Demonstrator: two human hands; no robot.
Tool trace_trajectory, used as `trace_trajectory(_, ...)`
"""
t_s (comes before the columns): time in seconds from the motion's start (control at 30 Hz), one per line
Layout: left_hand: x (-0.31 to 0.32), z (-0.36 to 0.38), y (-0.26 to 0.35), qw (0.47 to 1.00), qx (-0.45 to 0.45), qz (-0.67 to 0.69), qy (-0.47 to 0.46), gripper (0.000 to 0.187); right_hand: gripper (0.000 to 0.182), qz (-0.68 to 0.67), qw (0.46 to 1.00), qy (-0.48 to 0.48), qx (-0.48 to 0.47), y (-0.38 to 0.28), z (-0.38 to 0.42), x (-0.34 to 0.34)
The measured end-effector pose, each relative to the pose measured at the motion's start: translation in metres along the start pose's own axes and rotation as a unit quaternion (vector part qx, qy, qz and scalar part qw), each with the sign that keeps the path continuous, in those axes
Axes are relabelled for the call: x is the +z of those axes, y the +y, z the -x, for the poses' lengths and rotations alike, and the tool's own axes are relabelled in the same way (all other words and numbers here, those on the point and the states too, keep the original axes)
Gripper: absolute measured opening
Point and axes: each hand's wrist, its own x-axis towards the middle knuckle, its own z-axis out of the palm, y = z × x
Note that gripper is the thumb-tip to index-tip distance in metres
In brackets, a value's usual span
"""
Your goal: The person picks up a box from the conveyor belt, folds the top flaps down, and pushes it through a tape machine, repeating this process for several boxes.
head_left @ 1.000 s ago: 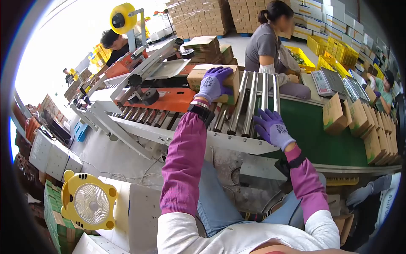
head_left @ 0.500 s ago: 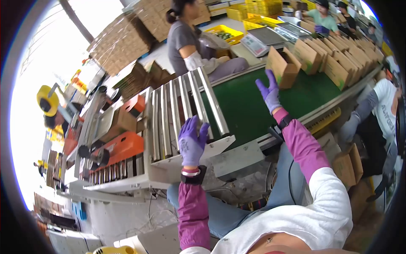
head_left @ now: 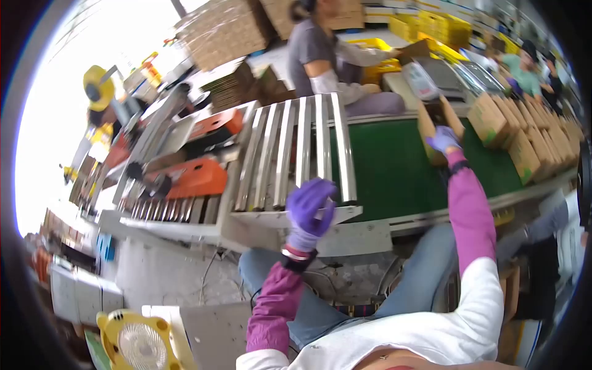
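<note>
My right hand [head_left: 443, 140], in a purple glove, is at the near edge of an open-topped cardboard box [head_left: 425, 128], its fingers closed over the edge. That box stands on the green conveyor belt [head_left: 385, 166] with its flaps up. My left hand [head_left: 310, 209], gloved the same way, hovers by the front end of the metal rollers [head_left: 302, 142]. Its fingers are loosely bent, the thumb stands apart, and nothing shows between them; motion blurs it a little.
Rows of cardboard boxes [head_left: 533, 139] stand on the belt at right. An orange-sided machine [head_left: 194, 179] adjoins the rollers at left. Across the belt sits a person [head_left: 314, 61] near a scale [head_left: 421, 81] and yellow crates [head_left: 444, 29]. A yellow fan [head_left: 143, 346] is at lower left.
My right hand has gone from spread fingers beside the box to a hold on its edge, and the box has shifted slightly nearer. My left fingers have curled. The view has swung left.
</note>
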Motion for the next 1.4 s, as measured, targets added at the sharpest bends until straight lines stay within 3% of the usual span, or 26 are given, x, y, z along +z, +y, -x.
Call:
trace_trajectory(0.07,0.026,0.041,0.039,0.981,-0.035,0.192,-0.012,0.023,0.072,-0.032,0.997,-0.05,-0.046,-0.026,0.066,-0.032)
trace_trajectory(0.1,0.06,0.072,0.062,0.894,-0.22,0.389,-0.026,0.026,0.083,-0.064,0.99,-0.102,-0.072,-0.035,0.1,-0.046)
trace_trajectory(0.13,0.103,0.099,0.078,0.75,-0.428,0.503,-0.041,0.037,0.094,-0.003,0.993,-0.087,-0.082,-0.027,0.114,-0.022)
trace_trajectory(0.2,0.171,0.13,0.082,0.524,-0.495,0.687,-0.092,0.057,0.097,-0.062,0.977,-0.15,-0.141,-0.063,0.19,-0.06)
trace_trajectory(0.27,0.169,0.12,0.101,0.305,-0.545,0.775,-0.101,0.06,0.062,-0.053,0.977,-0.095,-0.186,-0.071,0.224,-0.074)
trace_trajectory(0.37,0.153,0.108,0.112,0.416,-0.358,0.835,-0.035,0.067,0.043,-0.248,0.934,-0.045,-0.253,-0.093,0.262,-0.142)
trace_trajectory(0.4,0.139,0.091,0.099,0.695,-0.262,0.668,-0.043,0.067,0.038,-0.26,0.932,0.015,-0.252,-0.111,0.279,-0.168)
trace_trajectory(0.43,0.125,0.071,0.087,0.893,-0.136,0.427,-0.048,0.067,0.034,-0.271,0.928,0.073,-0.246,-0.124,0.289,-0.184)
trace_trajectory(0.47,0.08,0.06,0.098,0.644,-0.229,0.73,-0.001,0.064,0.035,-0.363,0.887,0.093,-0.272,-0.127,0.273,-0.175)
trace_trajectory(0.53,0.035,0.034,0.077,0.792,-0.29,0.536,-0.038,0.054,0.035,-0.421,0.838,0.013,-0.347,-0.153,0.237,-0.162)
trace_trajectory(0.57,0.029,0.036,0.054,0.799,-0.368,0.471,-0.068,0.043,0.039,-0.367,0.831,-0.034,-0.417,-0.181,0.232,-0.172)
trace_trajectory(0.6,0.015,0.034,0.049,0.814,-0.387,0.43,0.053,0.035,0.04,-0.251,0.823,0.047,-0.506,-0.19,0.209,-0.15)
trace_trajectory(0.67,-0.021,0.022,0.039,0.873,-0.254,0.299,0.291,0.024,0.051,-0.208,0.79,0.11,-0.566,-0.202,0.178,-0.126)
trace_trajectory(0.73,-0.078,-0.019,0.042,0.897,-0.131,0.105,0.408,0.033,0.062,-0.164,0.742,0.177,-0.625,-0.212,0.152,-0.129)
trace_trajectory(0.77,-0.095,-0.037,0.028,0.919,-0.11,0.07,0.372,0.042,0.057,-0.204,0.727,0.065,-0.653,-0.218,0.142,-0.132)
trace_trajectory(0.83,-0.107,-0.063,-0.015,0.959,-0.217,0.169,0.063,0.054,0.052,-0.241,0.698,-0.051,-0.672,-0.233,0.14,-0.128)
trace_trajectory(0.9,-0.112,-0.098,-0.024,0.953,-0.296,0.055,-0.045,0.058,0.063,-0.559,0.739,-0.001,-0.375,-0.252,0.157,-0.113)
trace_trajectory(0.97,-0.103,-0.109,-0.028,0.917,-0.363,-0.061,-0.153,0.062,0.061,-0.54,0.742,0.084,-0.388,-0.263,0.168,-0.127)
trace_trajectory(1.03,-0.085,-0.102,-0.043,0.963,-0.209,-0.133,0.104,0.072,0.055,-0.262,0.71,0.458,-0.466,-0.266,0.17,-0.158)
trace_trajectory(1.07,-0.07,-0.095,-0.067,0.955,-0.122,-0.108,0.248,0.085,0.059,-0.267,0.746,0.381,-0.477,-0.26,0.155,-0.146)
trace_trajectory(1.1,-0.056,-0.086,-0.095,0.96,-0.123,0.044,0.248,0.096,0.059,-0.265,0.753,0.383,-0.466,-0.263,0.151,-0.128)
trace_trajectory(1.17,-0.083,-0.079,-0.079,0.878,-0.3,0.372,0.034,0.073,0.065,-0.44,0.758,0.251,-0.412,-0.251,0.14,-0.094)
trace_trajectory(1.23,-0.093,-0.073,-0.047,0.907,-0.287,0.297,0.078,0.031,0.059,-0.543,0.725,0.223,-0.36,-0.255,0.182,-0.1)
trace_trajectory(1.3,-0.087,-0.069,-0.054,0.904,-0.296,0.273,0.145,0.024,0.047,-0.623,0.641,0.228,-0.386,-0.269,0.194,-0.107)
trace_trajectory(1.37,-0.089,-0.071,-0.05,0.903,-0.332,0.23,0.148,0.026,0.035,-0.642,0.673,0.057,-0.363,-0.259,0.178,-0.098)
trace_trajectory(1.4,-0.086,-0.072,-0.056,0.91,-0.323,0.215,0.149,0.025,0.03,-0.626,0.687,0.071,-0.364,-0.257,0.177,-0.1)
